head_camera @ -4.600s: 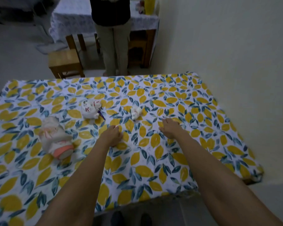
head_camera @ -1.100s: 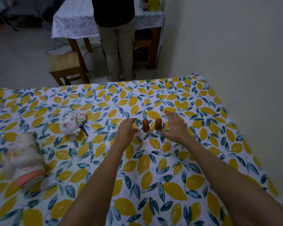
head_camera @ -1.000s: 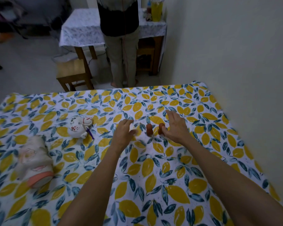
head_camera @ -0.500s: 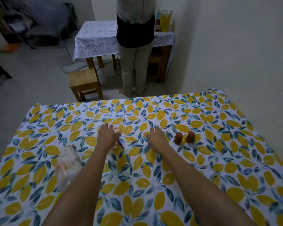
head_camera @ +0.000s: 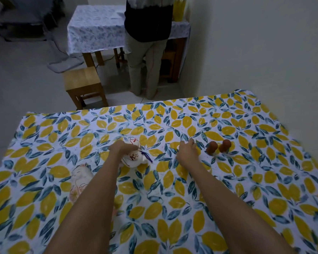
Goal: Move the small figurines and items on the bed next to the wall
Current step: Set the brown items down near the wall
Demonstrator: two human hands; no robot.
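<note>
Left hand [head_camera: 122, 148] grips the white figurine [head_camera: 134, 156] at frame centre. Right hand [head_camera: 186, 152] is closed on a small white item, contents unclear. Wall [head_camera: 264, 52] lies rightward, right hand nearer.

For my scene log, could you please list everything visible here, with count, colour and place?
brown figurines: 2, reddish brown, upright side by side on the bed, toward the wall
white round figurine: 1, white with red marks and a purple tassel, mid-bed under the left hand
large pale figurine: 1, cream and pink, lying on the bed's left part, partly behind the left forearm
small white item: 1, white, mostly hidden at the right hand
bed: 1, yellow-and-blue leaf cover, foreground
stool: 1, wooden, beyond the bed
table: 1, pale patterned cloth, far end
standing person: 1, dark top, beige trousers, by the table
yellow container: 1, on the table
wall: cream, right
left hand: on the white round figurine
right hand: at the small white item
</note>
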